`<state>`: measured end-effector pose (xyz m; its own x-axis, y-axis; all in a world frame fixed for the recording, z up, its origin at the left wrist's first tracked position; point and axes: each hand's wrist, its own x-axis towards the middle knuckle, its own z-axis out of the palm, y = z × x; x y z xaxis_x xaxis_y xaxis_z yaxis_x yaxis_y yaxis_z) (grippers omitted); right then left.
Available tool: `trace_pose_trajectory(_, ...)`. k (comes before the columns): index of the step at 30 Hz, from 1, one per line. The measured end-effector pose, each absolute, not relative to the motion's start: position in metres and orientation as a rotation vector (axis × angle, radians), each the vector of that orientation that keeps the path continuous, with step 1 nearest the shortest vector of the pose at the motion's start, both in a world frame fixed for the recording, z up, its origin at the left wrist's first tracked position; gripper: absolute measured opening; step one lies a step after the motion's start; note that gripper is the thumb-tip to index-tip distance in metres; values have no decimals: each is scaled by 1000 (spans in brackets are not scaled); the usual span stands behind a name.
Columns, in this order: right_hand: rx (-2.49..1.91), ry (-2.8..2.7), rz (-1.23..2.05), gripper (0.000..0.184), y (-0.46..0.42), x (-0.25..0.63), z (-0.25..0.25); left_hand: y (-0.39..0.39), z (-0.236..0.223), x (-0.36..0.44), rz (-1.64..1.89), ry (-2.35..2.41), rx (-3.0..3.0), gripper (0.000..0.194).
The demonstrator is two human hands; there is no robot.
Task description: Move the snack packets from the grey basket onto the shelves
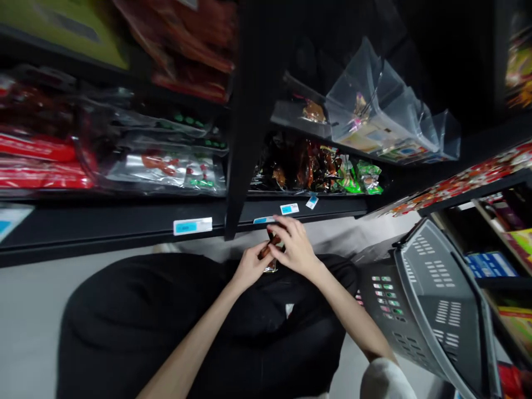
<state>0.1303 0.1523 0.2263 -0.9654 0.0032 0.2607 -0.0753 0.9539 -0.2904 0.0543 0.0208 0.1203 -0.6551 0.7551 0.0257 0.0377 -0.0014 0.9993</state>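
Observation:
My left hand (248,266) and my right hand (294,246) meet in front of me, just below the dark shelf edge (124,224). Both close their fingers on one small snack packet (272,249), brownish with a shiny wrapper, mostly hidden by the fingers. My knees in black trousers (137,316) lie under the hands.
Dark shelves hold red and silver food packs (162,169) on the left and dark and green snack packets (320,169) in the middle, with blue price tags (192,226) on the edge. Clear plastic bins (386,111) stand above. A grey shopping basket (432,299) sits at my right.

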Motion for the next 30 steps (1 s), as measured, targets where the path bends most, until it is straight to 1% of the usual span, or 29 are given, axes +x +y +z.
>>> trace_pose_trajectory(2, -155, -2625, 729, 59, 162, 129, 203, 24, 119, 55, 1738, 1690, 709, 34)
trace_pose_trajectory(4, -424, -2348, 1046, 79, 168, 126, 175, 27, 118, 56, 1746, 1651, 586, 36)
trace_pose_trajectory(5, -576, -2200, 1226, 85, 167, 125, 163, 28, 117, 57, 1753, 1633, 524, 37)
trace_pose_trajectory(6, -710, -2065, 1427, 85, 165, 123, 152, 30, 116, 57, 1756, 1620, 476, 38)
trace_pose_trajectory(7, -807, -1950, 1640, 78, 162, 122, 144, 30, 115, 57, 1756, 1609, 446, 39)
trace_pose_trajectory(9, -856, -1771, 2021, 52, 154, 122, 139, 31, 114, 57, 1738, 1599, 430, 40)
trace_pose_trajectory(10, -830, -1700, 2148, 41, 150, 122, 140, 30, 113, 57, 1734, 1604, 437, 40)
trace_pose_trajectory(11, -800, -1639, 2224, 35, 146, 123, 142, 30, 112, 57, 1730, 1610, 447, 40)
trace_pose_trajectory(13, -778, -1529, 2259, 30, 142, 125, 148, 28, 112, 56, 1716, 1627, 479, 42)
trace_pose_trajectory(15, -780, -1470, 2240, 30, 141, 127, 151, 27, 111, 55, 1674, 1623, 521, 43)
trace_pose_trajectory(20, -905, -1495, 2106, 34, 143, 128, 145, 26, 109, 55, 1521, 1581, 565, 42)
trace_pose_trajectory(25, -909, -1518, 2104, 36, 144, 128, 142, 24, 107, 56, 1455, 1593, 551, 42)
trace_pose_trajectory(30, -937, -1646, 1918, 25, 143, 128, 134, 23, 104, 56, 1390, 1647, 587, 45)
